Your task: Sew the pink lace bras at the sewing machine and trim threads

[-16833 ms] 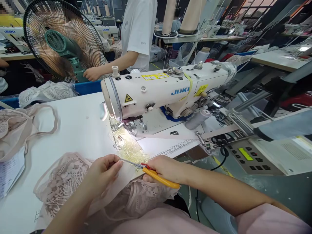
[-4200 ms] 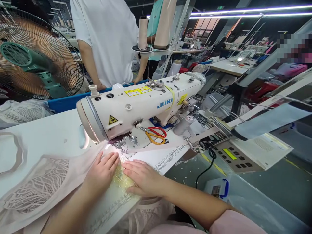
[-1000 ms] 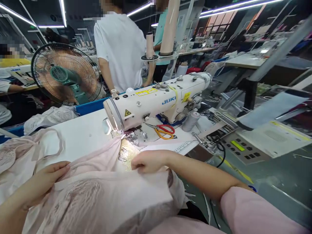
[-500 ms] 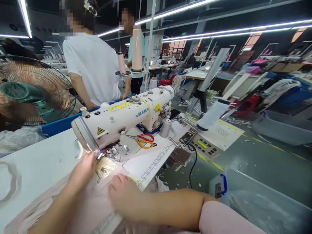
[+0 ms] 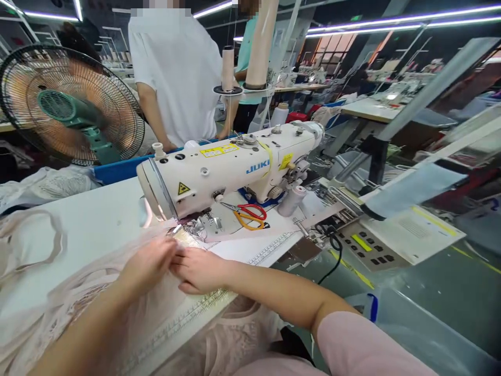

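Observation:
A white sewing machine [image 5: 230, 169] marked JUKI stands on the white table. Just in front of its needle area, my left hand [image 5: 154, 261] pinches sheer pale pink fabric [image 5: 144, 300], which spreads down over the table edge. My right hand [image 5: 201, 269] meets it fingertip to fingertip, its fingers bent and closed on the same fabric. The exact grip between the fingertips is partly hidden. Beyond my hands, red-and-orange-handled scissors [image 5: 250, 215] lie on the machine bed beside a grey thread cone [image 5: 291, 201].
A ruler strip [image 5: 270, 249] runs along the table's front edge. More pale lace garments [image 5: 230, 339] hang at my lap. To the left turns a fan [image 5: 70, 107]; a person in a white shirt [image 5: 176, 78] stands behind the machine. A control box [image 5: 399, 235] and clear bin [image 5: 422, 329] are at right.
My right hand has moved in against my left, and the left has drawn back slightly from the needle area. The fabric has shifted leftward. The camera view has turned and tilted down.

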### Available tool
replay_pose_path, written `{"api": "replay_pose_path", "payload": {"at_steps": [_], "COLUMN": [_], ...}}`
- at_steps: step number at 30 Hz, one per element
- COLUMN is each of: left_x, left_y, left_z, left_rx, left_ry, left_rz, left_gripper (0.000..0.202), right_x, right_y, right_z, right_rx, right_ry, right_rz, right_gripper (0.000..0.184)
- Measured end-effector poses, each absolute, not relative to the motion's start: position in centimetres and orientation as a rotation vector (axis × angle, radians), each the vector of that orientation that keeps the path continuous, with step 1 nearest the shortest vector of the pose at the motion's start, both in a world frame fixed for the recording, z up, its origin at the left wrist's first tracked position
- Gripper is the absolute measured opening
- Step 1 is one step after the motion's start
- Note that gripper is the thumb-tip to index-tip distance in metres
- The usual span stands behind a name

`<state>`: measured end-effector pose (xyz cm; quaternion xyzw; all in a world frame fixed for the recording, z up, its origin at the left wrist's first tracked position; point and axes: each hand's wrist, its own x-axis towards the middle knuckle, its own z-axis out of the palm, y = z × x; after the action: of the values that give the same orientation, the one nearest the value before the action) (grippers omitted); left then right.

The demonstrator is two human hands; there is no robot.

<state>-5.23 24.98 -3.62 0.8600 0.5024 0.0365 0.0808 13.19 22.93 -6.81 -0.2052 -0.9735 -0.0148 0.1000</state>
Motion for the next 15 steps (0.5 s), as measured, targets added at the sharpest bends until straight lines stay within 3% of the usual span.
{"api": "replay_pose_path", "payload": {"at_steps": [3, 7, 15], "left_x": [-6.2, -5.9, -4.6], "left_y": [23.0, 23.3, 25.5], "left_z": [-6.2, -9.0, -9.4], "left_rx": [2.756, 2.815, 2.793], "left_ry": [1.206, 1.276, 1.361], "left_rz": [0.252, 0.424, 0.509], "left_gripper": [0.046, 0.046, 0.043], "right_x": [13.7, 15.3, 17.8], "right_y": [22.6, 21.2, 20.0], "right_z": [-7.2, -8.3, -9.8], "right_rx": [-0.667, -0.764, -0.91], "right_ry": [-2.853, -2.721, -2.486], "right_rz": [0.005, 0.093, 0.187], "right_gripper": [0.043, 0.044, 0.039]}}
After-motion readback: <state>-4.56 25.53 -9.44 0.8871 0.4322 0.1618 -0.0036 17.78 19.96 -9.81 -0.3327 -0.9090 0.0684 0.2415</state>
